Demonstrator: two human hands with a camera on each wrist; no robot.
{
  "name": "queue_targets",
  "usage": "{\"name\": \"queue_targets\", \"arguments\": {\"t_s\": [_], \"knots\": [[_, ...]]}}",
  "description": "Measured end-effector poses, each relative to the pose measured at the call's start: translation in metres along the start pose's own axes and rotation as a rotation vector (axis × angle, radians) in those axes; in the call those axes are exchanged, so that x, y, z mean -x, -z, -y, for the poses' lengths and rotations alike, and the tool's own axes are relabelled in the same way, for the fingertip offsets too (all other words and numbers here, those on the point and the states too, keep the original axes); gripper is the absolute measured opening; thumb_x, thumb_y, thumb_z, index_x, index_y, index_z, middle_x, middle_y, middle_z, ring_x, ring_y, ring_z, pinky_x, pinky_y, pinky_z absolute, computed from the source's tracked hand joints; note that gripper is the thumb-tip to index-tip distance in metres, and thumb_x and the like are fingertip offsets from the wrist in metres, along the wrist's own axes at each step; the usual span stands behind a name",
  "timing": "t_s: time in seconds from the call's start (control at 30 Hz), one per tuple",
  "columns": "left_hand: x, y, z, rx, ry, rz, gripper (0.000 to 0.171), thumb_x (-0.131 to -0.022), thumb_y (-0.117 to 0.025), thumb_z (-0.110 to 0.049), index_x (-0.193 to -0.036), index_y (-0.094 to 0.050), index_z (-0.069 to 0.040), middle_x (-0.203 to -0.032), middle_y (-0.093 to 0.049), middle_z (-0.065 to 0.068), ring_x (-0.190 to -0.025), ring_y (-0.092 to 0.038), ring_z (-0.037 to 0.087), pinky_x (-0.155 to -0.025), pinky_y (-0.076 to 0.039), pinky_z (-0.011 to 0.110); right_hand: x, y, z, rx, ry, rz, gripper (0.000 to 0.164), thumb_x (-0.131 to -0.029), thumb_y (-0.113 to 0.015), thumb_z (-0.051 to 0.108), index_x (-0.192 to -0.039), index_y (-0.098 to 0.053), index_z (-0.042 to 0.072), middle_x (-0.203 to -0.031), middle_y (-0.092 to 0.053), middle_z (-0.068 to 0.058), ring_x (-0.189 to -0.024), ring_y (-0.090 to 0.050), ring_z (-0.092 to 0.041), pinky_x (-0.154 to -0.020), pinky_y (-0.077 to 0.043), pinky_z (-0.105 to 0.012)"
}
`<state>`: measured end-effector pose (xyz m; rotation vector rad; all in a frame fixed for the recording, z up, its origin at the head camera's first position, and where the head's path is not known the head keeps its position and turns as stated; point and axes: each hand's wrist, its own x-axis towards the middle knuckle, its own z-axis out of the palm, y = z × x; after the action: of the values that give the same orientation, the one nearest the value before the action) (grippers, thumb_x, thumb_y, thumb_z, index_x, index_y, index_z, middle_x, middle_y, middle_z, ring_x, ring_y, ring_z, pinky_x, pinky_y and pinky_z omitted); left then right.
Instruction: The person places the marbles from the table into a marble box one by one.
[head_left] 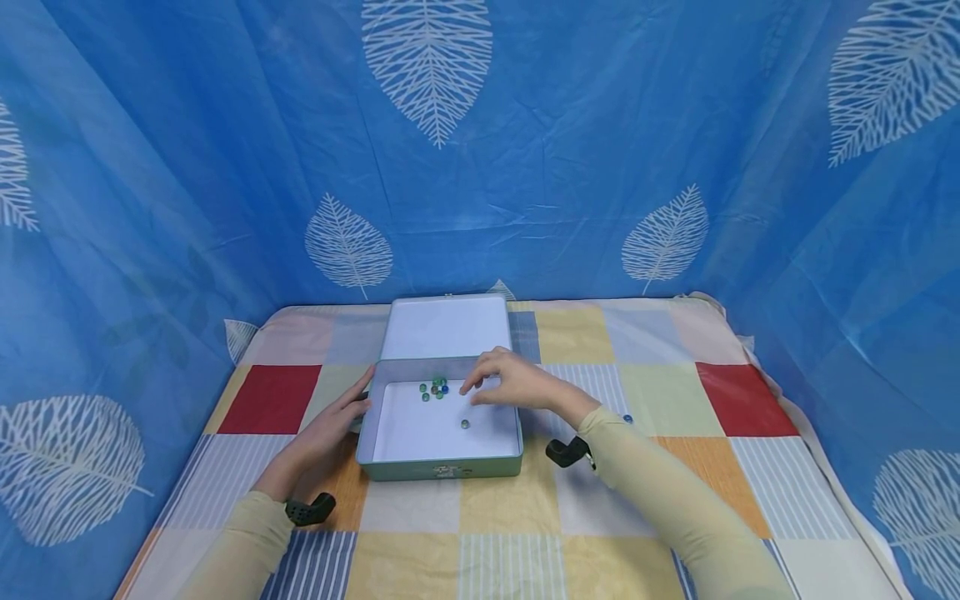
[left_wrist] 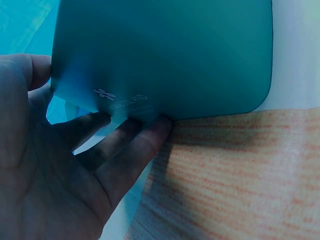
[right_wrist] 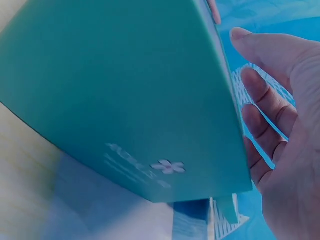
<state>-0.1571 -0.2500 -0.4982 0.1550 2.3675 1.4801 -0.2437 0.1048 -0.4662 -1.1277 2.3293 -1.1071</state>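
Note:
A teal-green box (head_left: 442,468) with a white inside stands on the table, its lid (head_left: 446,325) laid back. Several small green marbles (head_left: 426,397) lie together in its back middle, with a blue one (head_left: 446,389) beside them. A lone marble (head_left: 465,423) is nearer the front. My left hand (head_left: 333,425) holds the box's left wall, with fingers (left_wrist: 135,165) against the outer side. Over the right part of the box hovers my right hand (head_left: 513,382). Its thumb and loosely bent fingers are apart; nothing shows between them.
A blue marble (head_left: 628,418) lies on the patchwork tablecloth (head_left: 510,558), right of the box and close to my right sleeve (head_left: 660,483). Blue curtains (head_left: 465,217) with white leaf prints hang behind the table and along both sides.

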Motion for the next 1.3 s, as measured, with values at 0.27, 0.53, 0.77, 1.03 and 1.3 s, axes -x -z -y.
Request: {"name": "queue_targets", "arguments": {"t_s": [0.27, 0.53, 0.77, 1.03, 1.3], "knots": [[0.000, 0.000, -0.001, 0.008, 0.007, 0.006, 0.061, -0.112, -0.038, -0.033, -0.164, -0.008, -0.041, -0.172, -0.001, 0.002, -0.151, -0.018, 0.045, -0.113, -0.023, 0.072, 0.014, 0.021, -0.004, 0.002, -0.032, -0.066, 0.017, -0.095, -0.076, 0.027, -0.111, -0.078, 0.029, -0.110, -0.067, 0.001, -0.114, -0.054, -0.031, -0.104, -0.041, -0.052], [-0.001, 0.001, 0.002, 0.004, -0.006, 0.002, 0.060, -0.112, -0.037, -0.038, -0.164, -0.007, -0.041, -0.172, -0.001, 0.001, -0.154, -0.010, 0.040, -0.115, -0.022, 0.070, 0.049, 0.049, -0.021, -0.021, -0.126, -0.149, 0.022, -0.096, -0.074, 0.033, -0.117, -0.077, 0.027, -0.123, -0.061, 0.009, -0.123, -0.051, -0.019, -0.103, -0.045, -0.053], [-0.001, 0.001, 0.004, 0.031, 0.007, 0.006, 0.060, -0.111, -0.037, -0.042, -0.163, -0.007, -0.045, -0.172, -0.001, -0.003, -0.156, -0.004, 0.035, -0.116, -0.018, 0.071, 0.088, 0.069, -0.043, -0.021, -0.202, -0.212, 0.020, -0.097, -0.072, 0.033, -0.117, -0.076, 0.028, -0.116, -0.066, 0.006, -0.117, -0.057, -0.034, -0.097, -0.044, -0.052], [0.000, 0.001, 0.004, 0.013, -0.010, 0.004, 0.060, -0.112, -0.036, -0.037, -0.164, -0.007, -0.041, -0.172, -0.001, 0.002, -0.155, -0.006, 0.038, -0.116, -0.018, 0.070, 0.137, 0.075, -0.071, 0.024, -0.292, -0.240, 0.027, -0.097, -0.072, 0.026, -0.120, -0.076, 0.012, -0.116, -0.069, 0.002, -0.114, -0.060, -0.030, -0.101, -0.044, -0.058], [0.000, 0.000, 0.005, 0.029, -0.014, 0.013, 0.059, -0.113, -0.035, -0.033, -0.165, -0.007, -0.040, -0.172, -0.001, 0.003, -0.154, -0.009, 0.040, -0.114, -0.026, 0.069, 0.176, 0.072, -0.093, 0.067, -0.398, -0.231, 0.027, -0.097, -0.073, 0.031, -0.117, -0.077, 0.014, -0.113, -0.068, 0.000, -0.108, -0.061, -0.023, -0.098, -0.050, -0.053]]}}
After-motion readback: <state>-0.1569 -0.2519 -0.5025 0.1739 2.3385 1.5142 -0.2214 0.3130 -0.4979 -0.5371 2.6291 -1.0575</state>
